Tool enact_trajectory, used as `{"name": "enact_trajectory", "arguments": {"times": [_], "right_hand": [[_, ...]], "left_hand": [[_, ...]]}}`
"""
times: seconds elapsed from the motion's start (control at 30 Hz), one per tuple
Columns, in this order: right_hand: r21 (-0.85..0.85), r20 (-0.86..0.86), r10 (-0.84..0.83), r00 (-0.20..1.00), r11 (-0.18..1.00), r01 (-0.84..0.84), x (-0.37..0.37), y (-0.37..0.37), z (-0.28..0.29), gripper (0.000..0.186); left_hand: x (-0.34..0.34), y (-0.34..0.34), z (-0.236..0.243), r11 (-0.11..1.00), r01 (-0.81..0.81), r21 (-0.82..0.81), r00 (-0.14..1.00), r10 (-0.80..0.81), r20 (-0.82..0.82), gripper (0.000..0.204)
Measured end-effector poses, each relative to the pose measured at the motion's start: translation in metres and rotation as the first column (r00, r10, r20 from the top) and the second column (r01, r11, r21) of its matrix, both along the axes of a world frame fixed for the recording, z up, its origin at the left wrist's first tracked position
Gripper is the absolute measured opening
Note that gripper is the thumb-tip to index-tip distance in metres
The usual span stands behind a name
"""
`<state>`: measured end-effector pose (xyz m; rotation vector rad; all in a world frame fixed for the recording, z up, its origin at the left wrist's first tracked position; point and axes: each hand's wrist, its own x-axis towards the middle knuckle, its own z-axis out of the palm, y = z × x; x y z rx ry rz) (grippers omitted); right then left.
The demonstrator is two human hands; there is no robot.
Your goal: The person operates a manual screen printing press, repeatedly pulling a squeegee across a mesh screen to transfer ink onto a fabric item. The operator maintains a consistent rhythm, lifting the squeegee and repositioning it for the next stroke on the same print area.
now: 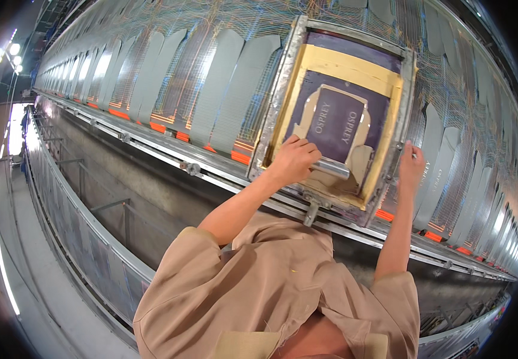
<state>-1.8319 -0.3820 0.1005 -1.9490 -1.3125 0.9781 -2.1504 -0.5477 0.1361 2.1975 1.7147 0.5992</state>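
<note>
Leaning over the long counter [151, 143], we work a printing frame [283, 96] laid across a row of grey fabric pieces. To the left of the frame we count at least a dozen grey pieces [223, 84] running off into the distance, too many and too small at the far end to number exactly; we see no print on them, so we judge them not yet done. One frame is in use, with yellow tape around its purple screen [336, 122]. Our left hand [295, 158] is closed around the metal handle of one squeegee [330, 169], which rests at the near end of the screen. Our right hand [411, 167] lies on the frame's right edge, fingers bent over the rail, steadying it. Just right of the frame, one grey piece [429, 179] already carries white lettering, so that side looks finished.
</note>
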Motion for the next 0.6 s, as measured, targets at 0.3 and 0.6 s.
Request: {"name": "enact_trajectory", "arguments": {"times": [0.3,0.6], "right_hand": [[0.200,-0.196,0.017,0.980,0.979,0.023,-0.259,-0.060,-0.064,0.036],[0.117,-0.158,-0.016,0.987,0.992,0.035,-0.331,-0.073,-0.063,0.038]], "left_hand": [[-0.250,-0.041,-0.007,1.000,0.007,0.010,0.994,-0.006,-0.110,0.023],[-0.325,-0.108,-0.003,0.992,0.118,0.037,0.983,-0.111,-0.144,0.030]]}}
